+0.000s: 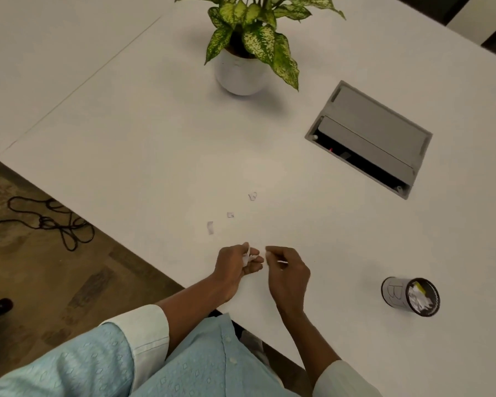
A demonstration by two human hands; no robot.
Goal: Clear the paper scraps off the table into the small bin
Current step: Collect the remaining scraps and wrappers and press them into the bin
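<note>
Three small white paper scraps lie on the white table: one farthest, one in the middle, one nearest me. My left hand is cupped around several collected white scraps just below them. My right hand hovers beside it, fingers pinched on a small scrap. The small dark bin stands at the right near the table's front edge, with white scraps and a yellow piece inside.
A potted plant in a white round pot stands at the back centre. A grey cable box with an open flap is set into the table at the right. Black cables lie on the floor at the left.
</note>
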